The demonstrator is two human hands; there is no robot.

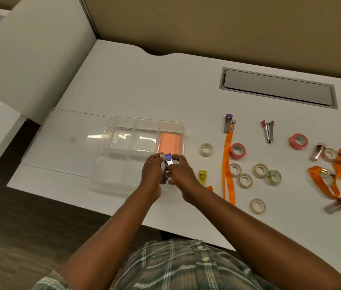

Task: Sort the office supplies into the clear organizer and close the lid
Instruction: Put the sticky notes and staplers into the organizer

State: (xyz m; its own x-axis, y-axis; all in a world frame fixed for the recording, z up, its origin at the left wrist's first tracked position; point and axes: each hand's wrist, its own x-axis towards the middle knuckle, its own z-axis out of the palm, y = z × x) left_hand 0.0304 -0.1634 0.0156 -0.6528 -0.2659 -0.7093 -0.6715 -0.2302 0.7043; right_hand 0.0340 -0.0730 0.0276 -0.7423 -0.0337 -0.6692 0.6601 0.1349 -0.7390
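The clear organizer (111, 130) sits on the white desk with its lid (60, 141) lying flat to its left. An orange pad (170, 143) fills its back right compartment. Over the organizer's front right part, my left hand (151, 174) grips a small metal stapler with a pale cap (162, 168). My right hand (181, 173) holds a blue-capped metal stapler (168, 159) right beside it. The two staplers touch.
To the right lie a yellow stapler (202, 177), a purple-capped stapler (228, 122), a pink stapler (268, 130), pink tape rolls (237, 151), several clear tape rolls (206, 149), and orange lanyards (227, 164). A grey cable hatch (278, 86) is set in the desk at the back.
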